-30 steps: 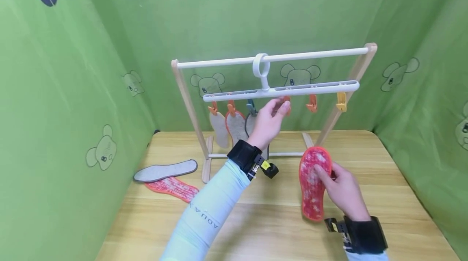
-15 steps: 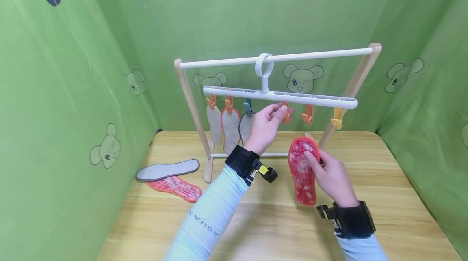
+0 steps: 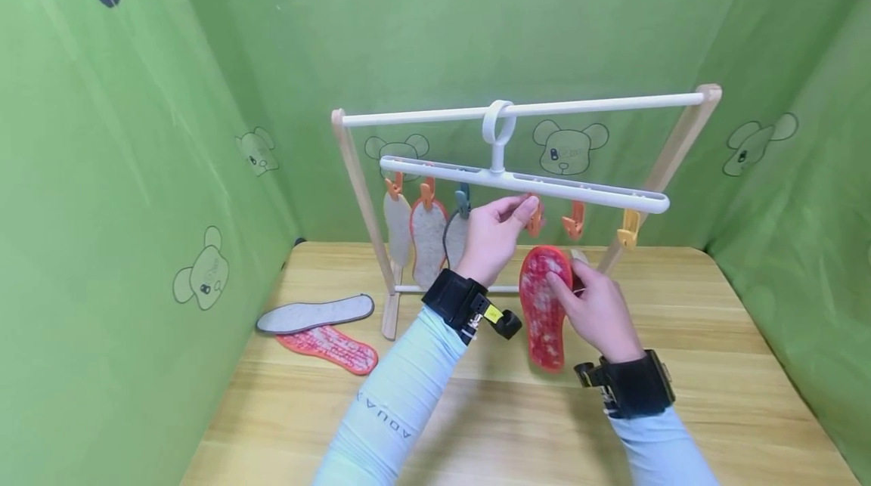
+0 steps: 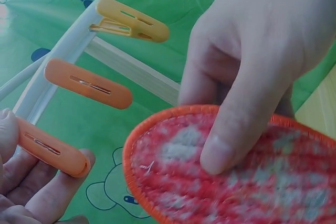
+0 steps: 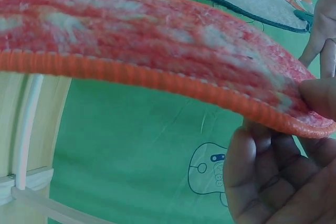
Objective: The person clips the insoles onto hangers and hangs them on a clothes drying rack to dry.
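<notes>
My left hand (image 3: 491, 238) pinches an orange clothespin (image 4: 50, 150) that hangs from the white clip hanger (image 3: 578, 192). With thumb on top and fingers beneath, my right hand (image 3: 602, 314) holds a red and white insole (image 3: 542, 312) edged in orange. The insole stands upright just below and right of the pinched clothespin. To the right on the hanger are another orange clothespin (image 4: 88, 84) and a yellow clothespin (image 4: 134, 20), both without an insole. Three insoles hang from the left clips: a pale one (image 3: 398, 229), an orange-edged one (image 3: 429, 244) and a dark-edged one (image 3: 457, 238), partly hidden by my left hand.
A wooden stand with a white top bar (image 3: 599, 104) carries the hanger. At the left of the wooden table (image 3: 714, 395), a grey insole (image 3: 316, 314) overlaps a red insole (image 3: 330, 348). Green cloth walls (image 3: 408, 32) enclose the table on the back and sides.
My right hand has brought the red insole left and up toward the pinched clothespin. The hanger's right end has dropped and swung. My left hand keeps its pinch on the clothespin.
</notes>
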`<state>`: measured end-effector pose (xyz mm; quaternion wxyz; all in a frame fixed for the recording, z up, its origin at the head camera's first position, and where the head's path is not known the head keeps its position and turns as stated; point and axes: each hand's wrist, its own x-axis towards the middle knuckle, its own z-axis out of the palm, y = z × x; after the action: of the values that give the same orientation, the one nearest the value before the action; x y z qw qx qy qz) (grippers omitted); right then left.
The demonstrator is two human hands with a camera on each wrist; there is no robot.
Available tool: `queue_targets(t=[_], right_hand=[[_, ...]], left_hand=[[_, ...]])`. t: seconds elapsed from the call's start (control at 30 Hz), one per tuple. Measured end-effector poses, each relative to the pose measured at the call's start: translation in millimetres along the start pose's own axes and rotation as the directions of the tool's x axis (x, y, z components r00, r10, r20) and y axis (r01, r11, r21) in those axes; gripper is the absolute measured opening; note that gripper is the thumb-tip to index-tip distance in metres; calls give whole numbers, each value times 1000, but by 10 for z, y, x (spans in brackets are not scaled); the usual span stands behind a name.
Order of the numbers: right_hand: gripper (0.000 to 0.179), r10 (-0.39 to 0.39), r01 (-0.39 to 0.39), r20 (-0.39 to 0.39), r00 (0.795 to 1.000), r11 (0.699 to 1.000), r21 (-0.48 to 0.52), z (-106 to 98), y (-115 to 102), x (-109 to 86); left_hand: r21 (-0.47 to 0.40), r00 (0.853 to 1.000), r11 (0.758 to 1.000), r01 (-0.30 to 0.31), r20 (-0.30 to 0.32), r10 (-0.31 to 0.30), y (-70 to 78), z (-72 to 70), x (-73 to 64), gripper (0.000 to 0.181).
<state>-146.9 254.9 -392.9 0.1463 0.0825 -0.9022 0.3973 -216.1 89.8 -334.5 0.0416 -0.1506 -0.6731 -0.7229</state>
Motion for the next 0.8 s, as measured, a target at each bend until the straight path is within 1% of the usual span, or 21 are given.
queue_targets(t=[0.17, 0.37, 0.63, 0.8], right_hand=[[31, -24, 24, -25, 999, 1000, -1, 29, -70, 77], [37, -48, 48, -42, 998, 999, -19, 59, -141, 150], [34, -71, 71, -46, 996, 997, -16, 71, -190, 224], [31, -95, 93, -69, 993, 995, -28, 64, -216, 269]], left_hand=[[-31, 999, 999, 23, -38, -24, -3, 10, 20, 30], [-64, 998, 998, 27, -55, -31, 5, 23, 28, 29], [-72, 995, 997, 41, -89, -48, 12, 46, 31, 27], [-69, 994, 996, 49, -91, -56, 23, 44, 30, 27]])
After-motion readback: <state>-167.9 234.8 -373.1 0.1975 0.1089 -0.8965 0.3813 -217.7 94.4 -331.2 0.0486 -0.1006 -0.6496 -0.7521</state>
